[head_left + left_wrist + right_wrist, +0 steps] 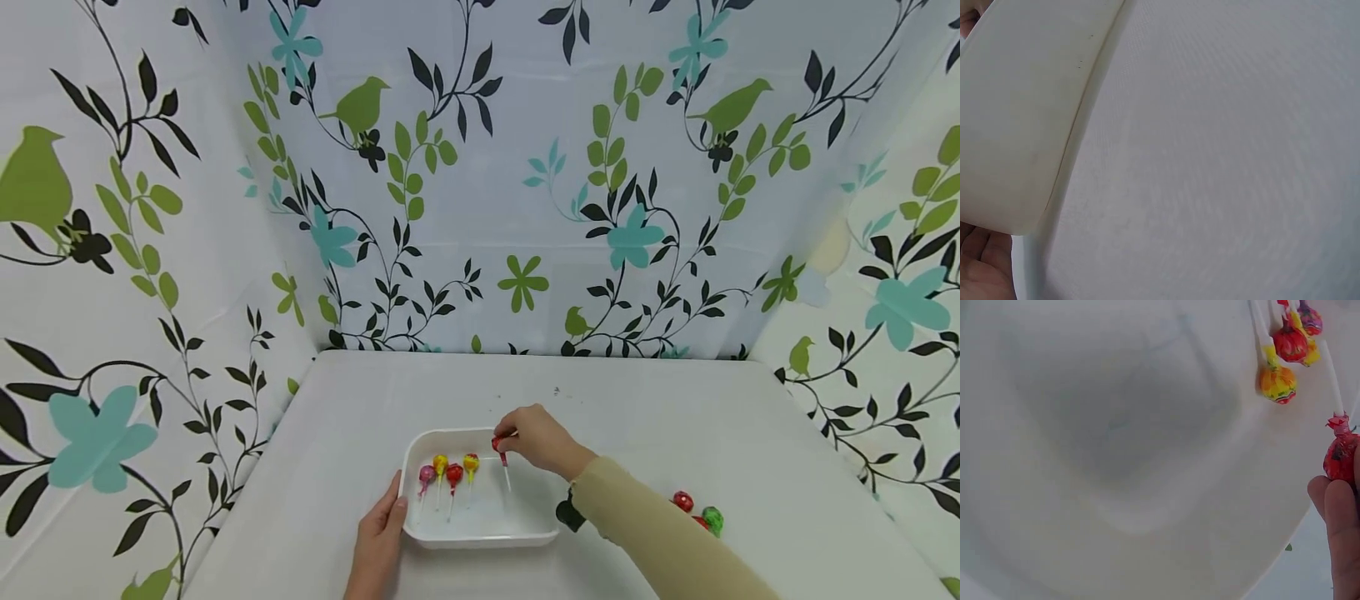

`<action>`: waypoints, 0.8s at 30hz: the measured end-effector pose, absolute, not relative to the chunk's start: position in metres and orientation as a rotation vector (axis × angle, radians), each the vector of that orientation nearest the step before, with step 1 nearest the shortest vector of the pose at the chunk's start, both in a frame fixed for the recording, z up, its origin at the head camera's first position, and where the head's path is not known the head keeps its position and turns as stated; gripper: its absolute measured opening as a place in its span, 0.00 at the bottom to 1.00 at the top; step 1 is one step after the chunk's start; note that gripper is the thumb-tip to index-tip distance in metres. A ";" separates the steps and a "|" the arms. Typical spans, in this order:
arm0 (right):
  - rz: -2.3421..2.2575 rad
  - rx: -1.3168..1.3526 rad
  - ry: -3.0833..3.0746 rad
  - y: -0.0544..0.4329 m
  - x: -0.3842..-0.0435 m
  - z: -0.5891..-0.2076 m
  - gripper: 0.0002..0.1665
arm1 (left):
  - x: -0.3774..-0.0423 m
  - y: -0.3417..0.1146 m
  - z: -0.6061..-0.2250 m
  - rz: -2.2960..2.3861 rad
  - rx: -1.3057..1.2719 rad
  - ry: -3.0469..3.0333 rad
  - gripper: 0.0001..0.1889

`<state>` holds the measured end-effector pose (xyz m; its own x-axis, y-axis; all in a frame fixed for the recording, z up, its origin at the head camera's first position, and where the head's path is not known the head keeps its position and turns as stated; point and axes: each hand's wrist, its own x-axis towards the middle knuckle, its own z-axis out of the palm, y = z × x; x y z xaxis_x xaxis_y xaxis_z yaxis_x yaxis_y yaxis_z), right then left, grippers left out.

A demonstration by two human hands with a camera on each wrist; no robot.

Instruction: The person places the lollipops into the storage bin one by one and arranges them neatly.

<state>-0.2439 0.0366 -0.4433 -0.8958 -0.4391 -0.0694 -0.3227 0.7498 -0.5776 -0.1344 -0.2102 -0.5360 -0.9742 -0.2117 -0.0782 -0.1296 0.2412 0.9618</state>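
A white tray (517,533) rests on the table. In its left half lie several lollipops: a pink-purple lollipop (427,474), a yellow lollipop (440,463), a red lollipop (454,473) and a yellow-red lollipop (471,463). My left hand (378,533) holds the tray's left side, thumb near the rim; in the left wrist view its fingers (985,262) sit at the tray's corner. Over the tray's back edge, my right hand (542,440) pinches another red lollipop (1340,456) by its wrapped head, the white stick pointing down into the tray.
Right of the tray, partly behind the right forearm, lie red candy (682,500) and green candy (712,521) in shiny wrappers. The white table (360,392) meets a patterned curtain (465,250) at its back edge. A dark wrist device (570,512) sits on the right wrist.
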 end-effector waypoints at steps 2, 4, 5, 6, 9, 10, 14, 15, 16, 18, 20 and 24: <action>-0.771 -0.618 2.739 0.026 -0.250 -0.444 0.07 | -0.135 -0.210 -0.536 -1.864 0.329 -2.419 0.25; -0.706 -0.630 2.734 0.018 -0.255 -0.446 0.04 | -0.135 -0.210 -0.535 -1.864 0.328 -2.414 0.25; -0.673 -0.632 2.735 0.014 -0.257 -0.448 0.04 | -0.135 -0.210 -0.535 -1.864 0.329 -2.413 0.25; -0.642 -0.628 2.736 0.011 -0.259 -0.450 0.03 | -0.135 -0.210 -0.535 -1.865 0.329 -2.411 0.25; -0.568 -0.599 2.741 0.002 -0.262 -0.454 0.03 | -0.134 -0.210 -0.534 -1.875 0.331 -2.410 0.25; -0.543 -0.590 2.742 0.000 -0.263 -0.456 0.03 | -0.134 -0.210 -0.534 -1.879 0.336 -2.409 0.25; -0.410 -0.585 2.755 -0.008 -0.262 -0.459 0.03 | -0.134 -0.210 -0.534 -1.895 0.350 -2.412 0.25; -0.369 -0.589 2.762 -0.009 -0.261 -0.460 0.03 | -0.134 -0.210 -0.534 -1.897 0.350 -2.414 0.26; -0.332 -0.588 2.764 -0.011 -0.260 -0.461 0.03 | -0.134 -0.210 -0.534 -1.898 0.351 -2.414 0.26; -0.246 -0.597 2.773 -0.013 -0.260 -0.463 0.03 | -0.135 -0.210 -0.534 -1.903 0.351 -2.407 0.26; -0.178 -0.612 2.781 -0.016 -0.258 -0.465 0.03 | -0.135 -0.211 -0.535 -1.903 0.349 -2.409 0.26; -0.054 -0.659 2.800 -0.019 -0.257 -0.467 0.03 | -0.136 -0.211 -0.536 -1.912 0.361 -2.407 0.26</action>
